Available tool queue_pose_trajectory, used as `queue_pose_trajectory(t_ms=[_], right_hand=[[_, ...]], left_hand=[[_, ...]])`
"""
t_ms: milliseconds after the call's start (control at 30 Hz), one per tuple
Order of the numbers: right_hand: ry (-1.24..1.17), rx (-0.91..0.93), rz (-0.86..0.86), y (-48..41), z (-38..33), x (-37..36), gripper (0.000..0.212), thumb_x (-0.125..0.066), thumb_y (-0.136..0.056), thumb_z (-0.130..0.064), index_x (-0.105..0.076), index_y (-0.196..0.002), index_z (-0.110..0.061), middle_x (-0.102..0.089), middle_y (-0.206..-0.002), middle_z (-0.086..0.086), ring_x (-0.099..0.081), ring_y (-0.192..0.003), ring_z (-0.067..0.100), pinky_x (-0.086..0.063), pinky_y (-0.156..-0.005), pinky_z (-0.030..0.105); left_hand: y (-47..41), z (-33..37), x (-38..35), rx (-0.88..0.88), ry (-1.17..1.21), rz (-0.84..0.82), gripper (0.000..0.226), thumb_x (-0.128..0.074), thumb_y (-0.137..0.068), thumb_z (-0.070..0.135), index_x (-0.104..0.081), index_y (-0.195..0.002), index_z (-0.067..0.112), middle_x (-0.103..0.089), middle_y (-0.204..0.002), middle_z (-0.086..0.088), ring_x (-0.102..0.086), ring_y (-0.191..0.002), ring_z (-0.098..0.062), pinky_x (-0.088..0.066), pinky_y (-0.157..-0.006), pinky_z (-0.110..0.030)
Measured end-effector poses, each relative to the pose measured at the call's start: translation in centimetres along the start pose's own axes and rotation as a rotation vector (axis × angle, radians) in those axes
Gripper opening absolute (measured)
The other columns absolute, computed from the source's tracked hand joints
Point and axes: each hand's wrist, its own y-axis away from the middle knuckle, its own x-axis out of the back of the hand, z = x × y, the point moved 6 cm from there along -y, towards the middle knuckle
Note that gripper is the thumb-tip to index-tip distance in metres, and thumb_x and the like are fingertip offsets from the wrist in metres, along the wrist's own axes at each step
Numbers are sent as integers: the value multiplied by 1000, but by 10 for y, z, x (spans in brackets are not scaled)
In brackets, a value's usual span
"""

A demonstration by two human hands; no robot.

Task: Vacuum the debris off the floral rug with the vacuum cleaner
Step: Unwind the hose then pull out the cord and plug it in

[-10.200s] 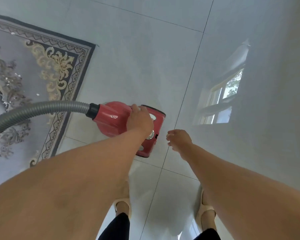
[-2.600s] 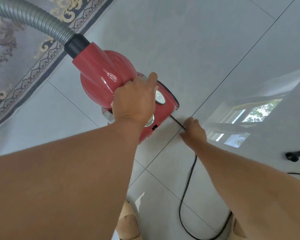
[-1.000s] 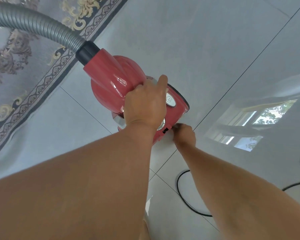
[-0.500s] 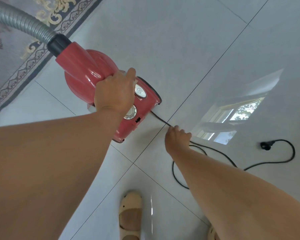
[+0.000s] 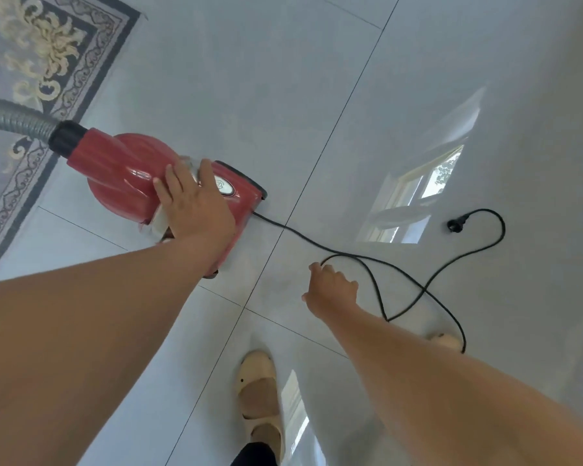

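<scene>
Head view looks down on a glossy tiled floor (image 5: 317, 79). The red vacuum cleaner (image 5: 125, 176) stands on the tiles at about nine o'clock from the middle, just beside the edge of the floral rug (image 5: 48, 62), which fills the corner at ten to eleven o'clock. Its grey hose (image 5: 11, 119) leaves the body toward nine o'clock and passes over the rug border. The left hand (image 5: 196, 210) rests flat on top of the vacuum body, with the fingers straight and a little spread, not wrapped around anything. A black power cord (image 5: 401, 274) comes out of the rear of the machine toward four o'clock. It makes loops on the floor and ends in a plug (image 5: 455, 225) lying on the tile at three o'clock. The right hand (image 5: 332, 290) is low over the floor at about five o'clock, with its fingertips at one loop of the cord. Whether they pinch it or only touch it, I cannot tell. A beige sandal (image 5: 258, 391) stands at six o'clock.
</scene>
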Motion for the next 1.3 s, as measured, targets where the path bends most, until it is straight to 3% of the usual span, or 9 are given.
queue_pose_trajectory(t_ms=[100,300,467,567,667,900,1000,1200,1300], right_hand=[[10,4,7,-4,7,-1,49,-59,-92,-20,-39,-136,-16,-50,-125,4,-51,-111,26,-34,-82,39],[-17,31,-1,-16,-1,-1,52,-61,-90,-17,-39,-138,-16,-48,-129,5,-50,-115,26,-36,-88,40],[-59,-7,-7,-22,24,-9,47,-58,-92,-18,-42,-136,-15,-48,-130,5,-49,-116,26,-36,-90,40],[-53,-35,14,-26,60,-4,43,-56,-93,-19,-43,-134,-15,-48,-131,5,-47,-120,27,-38,-92,42],[-32,-90,47,-40,111,9,44,-54,-93,-20,-44,-135,-15,-48,-132,4,-45,-122,27,-37,-94,44],[-28,-251,138,-76,235,52,38,-50,-92,-16,-44,-130,-16,-47,-129,8,-41,-120,28,-35,-95,44],[-58,-333,119,-92,273,64,50,-47,-91,-14,-34,-139,-17,-42,-136,12,-39,-124,29,-34,-98,45],[-242,-428,-8,-131,310,65,77,-48,-90,-18,-5,-153,-27,-38,-138,16,-36,-126,32,-33,-101,43],[-310,-437,-56,-148,312,60,69,-47,-88,-21,-14,-149,-26,-34,-139,15,-36,-126,32,-33,-106,45]], left_hand=[[1,7,-4,-12,-104,18,75,-56,-86,19,-19,-151,16,1,-161,-18,9,-148,-37,6,-120,-50],[24,44,-22,-270,-73,23,63,-56,-85,14,-35,-144,14,-4,-161,-14,7,-149,-31,3,-121,-47],[56,62,-56,-290,16,-171,51,-55,-90,14,-40,-138,13,-22,-156,-11,-13,-147,-28,-7,-121,-40],[68,73,-72,-241,54,-307,37,-55,-91,15,-51,-128,12,-43,-137,-10,-42,-125,-28,-32,-106,-36],[75,105,-87,-199,94,-470,31,-51,-96,18,-55,-125,11,-48,-129,-10,-51,-114,-27,-41,-95,-35],[82,218,-114,-291,193,-627,28,-45,-98,21,-57,-121,9,-50,-125,-11,-54,-110,-28,-45,-89,-35],[83,261,-122,-326,230,-649,29,-45,-98,20,-57,-123,9,-50,-125,-11,-53,-112,-29,-43,-90,-33],[85,309,-142,-356,227,-659,30,-44,-100,22,-55,-124,10,-49,-126,-10,-53,-113,-27,-36,-80,-27],[85,312,-152,-345,206,-666,29,-44,-100,21,-56,-123,9,-49,-126,-11,-53,-112,-27,-37,-79,-27]])
